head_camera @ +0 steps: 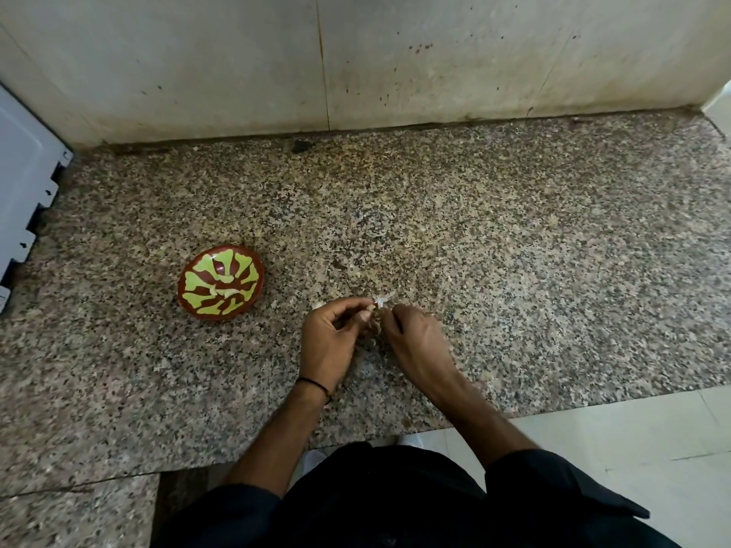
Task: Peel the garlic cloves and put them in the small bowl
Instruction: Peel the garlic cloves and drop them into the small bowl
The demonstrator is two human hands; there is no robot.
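Note:
A small brown bowl (pixel 220 282) with a light green pattern stands on the speckled granite counter (pixel 514 251), left of my hands. My left hand (pixel 330 338) and my right hand (pixel 415 342) meet over the counter's middle. Both pinch a garlic clove (pixel 375 319) between their fingertips. A flap of white papery skin (pixel 383 300) sticks up from the clove above the fingers. Most of the clove is hidden by my fingers. A pale bit of garlic (pixel 316 305) shows just beyond my left hand. I cannot tell what lies in the bowl.
A stained pale wall (pixel 356 61) runs along the back of the counter. A white appliance (pixel 23 191) stands at the far left edge. The counter's front edge drops to a light tiled floor (pixel 633 460) on the right.

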